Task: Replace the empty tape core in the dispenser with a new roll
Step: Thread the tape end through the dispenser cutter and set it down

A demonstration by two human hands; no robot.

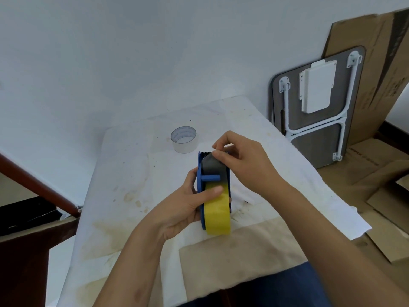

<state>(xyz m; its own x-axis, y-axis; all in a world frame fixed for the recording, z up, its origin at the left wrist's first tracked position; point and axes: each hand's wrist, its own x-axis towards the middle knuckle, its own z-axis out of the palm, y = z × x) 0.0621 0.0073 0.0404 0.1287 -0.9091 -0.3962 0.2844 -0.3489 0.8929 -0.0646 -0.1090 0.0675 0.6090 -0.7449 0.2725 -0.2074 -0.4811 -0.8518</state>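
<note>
A blue tape dispenser [201, 173] stands on the white cloth in the middle of the table. A yellow tape roll [218, 214] sits in its near end. My left hand [188, 200] grips the dispenser's left side, thumb pressed on top of the yellow roll. My right hand [240, 156] pinches the tape's free end over the dark roller near the toothed cutter at the far end. An empty clear tape core [184, 139] stands apart on the cloth behind the dispenser.
The stained white cloth [124, 173] covers the table. A folded lap table [314, 107] and flattened cardboard [376, 63] lean on the wall at right. More cardboard lies on the floor at right. A brown wooden rail [37, 185] crosses at left.
</note>
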